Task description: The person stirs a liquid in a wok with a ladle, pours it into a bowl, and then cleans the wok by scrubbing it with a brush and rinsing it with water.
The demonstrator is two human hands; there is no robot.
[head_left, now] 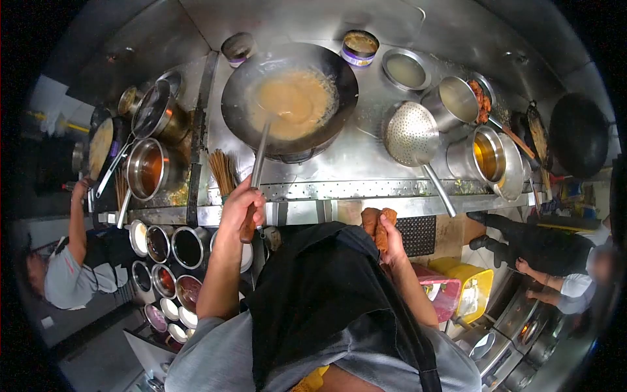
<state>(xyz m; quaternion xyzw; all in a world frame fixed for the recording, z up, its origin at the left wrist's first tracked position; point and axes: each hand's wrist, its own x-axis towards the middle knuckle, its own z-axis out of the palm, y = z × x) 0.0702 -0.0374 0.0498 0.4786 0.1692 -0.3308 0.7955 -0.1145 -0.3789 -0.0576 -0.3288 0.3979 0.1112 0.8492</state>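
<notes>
Ladle (262, 147), wooden handle (248, 225) inside the left hand (242, 208)

Bare steel counter (367, 147) opens a lane at one o'clock before me, between the wok (240, 108) at twelve and the perforated strainer (411, 134) at two, whose handle (440, 189) reaches the counter's front edge (405, 207).

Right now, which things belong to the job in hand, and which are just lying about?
In use: ladle in the left hand; wok; tan liquid; orange cloth in the right hand.

Lying about: perforated skimmer; bundle of sticks; dark pan, far right.
</notes>
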